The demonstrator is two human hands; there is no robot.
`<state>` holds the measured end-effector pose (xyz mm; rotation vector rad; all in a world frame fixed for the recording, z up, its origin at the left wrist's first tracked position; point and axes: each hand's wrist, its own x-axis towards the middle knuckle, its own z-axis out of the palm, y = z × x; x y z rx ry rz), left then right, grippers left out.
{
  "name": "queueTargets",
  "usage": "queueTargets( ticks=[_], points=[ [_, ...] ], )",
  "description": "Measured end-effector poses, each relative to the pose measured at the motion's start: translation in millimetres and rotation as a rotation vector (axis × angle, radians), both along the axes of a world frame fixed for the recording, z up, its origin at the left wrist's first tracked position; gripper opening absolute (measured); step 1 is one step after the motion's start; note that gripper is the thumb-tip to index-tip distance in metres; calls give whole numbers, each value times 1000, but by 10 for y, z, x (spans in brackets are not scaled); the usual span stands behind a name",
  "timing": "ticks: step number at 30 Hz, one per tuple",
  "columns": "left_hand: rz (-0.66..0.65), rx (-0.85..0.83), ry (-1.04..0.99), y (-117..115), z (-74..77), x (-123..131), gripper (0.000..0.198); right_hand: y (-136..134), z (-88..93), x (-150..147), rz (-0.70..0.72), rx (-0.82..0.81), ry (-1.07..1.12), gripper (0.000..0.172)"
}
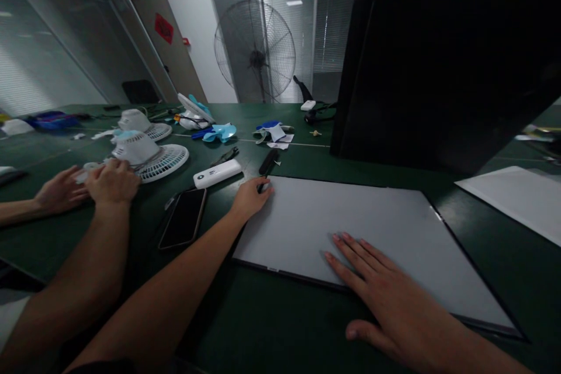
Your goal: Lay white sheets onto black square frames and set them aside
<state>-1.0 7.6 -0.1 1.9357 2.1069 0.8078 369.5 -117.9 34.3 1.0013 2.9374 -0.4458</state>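
Note:
A flat white panel with a thin dark frame, like a display backlight sheet, lies on the dark green table. My left hand is closed at its far left corner, fingers pinched round the near end of a slim black tool. The tool's exact kind is not clear, and its lower part is hidden by the fingers. My right hand lies flat on the panel's near edge, fingers stretched out and thumb spread toward the table.
A phone and white power-bank-like device lie left of the panel. A co-worker's hands handle a white part near white fan pieces. A large black screen stands behind; a white sheet lies right.

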Motion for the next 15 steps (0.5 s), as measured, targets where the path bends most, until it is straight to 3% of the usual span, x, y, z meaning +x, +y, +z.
queueTargets(
  ticks=[4,7,10,13,15],
  points=[
    [-28,9,4,-9,26,12,34,3,81,8,-19,-63,-37,87],
    [-39,18,6,-26,40,21,34,221,71,265,-67,50,19,73],
    [-50,21,6,-38,47,27,38,694,21,882,-301,350,40,59],
    [-44,10,4,-33,45,33,42,1162,-79,1715,-625,593,-10,68],
    [-37,-3,2,-18,41,39,43,1322,-177,2213,-822,589,-92,73]
  ],
)
